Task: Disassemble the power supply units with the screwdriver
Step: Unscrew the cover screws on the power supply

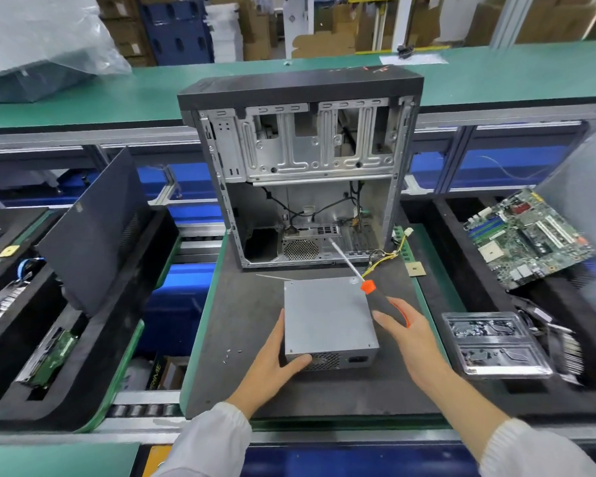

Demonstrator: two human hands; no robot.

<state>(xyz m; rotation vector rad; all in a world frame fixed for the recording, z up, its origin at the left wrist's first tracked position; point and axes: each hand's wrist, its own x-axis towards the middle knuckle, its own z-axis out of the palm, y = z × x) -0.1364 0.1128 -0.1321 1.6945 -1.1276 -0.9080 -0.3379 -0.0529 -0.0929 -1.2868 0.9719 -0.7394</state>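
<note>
Grey metal, the power supply unit (329, 320) lies flat on the dark mat (241, 321) near us. Our left hand (272, 359) grips its near left corner. Our right hand (406, 335) curls around the screwdriver (367, 285), its tip raised toward the open computer case (300, 166). 3 loose screws (231, 354) beside the unit could roll away if we bump them.
</note>
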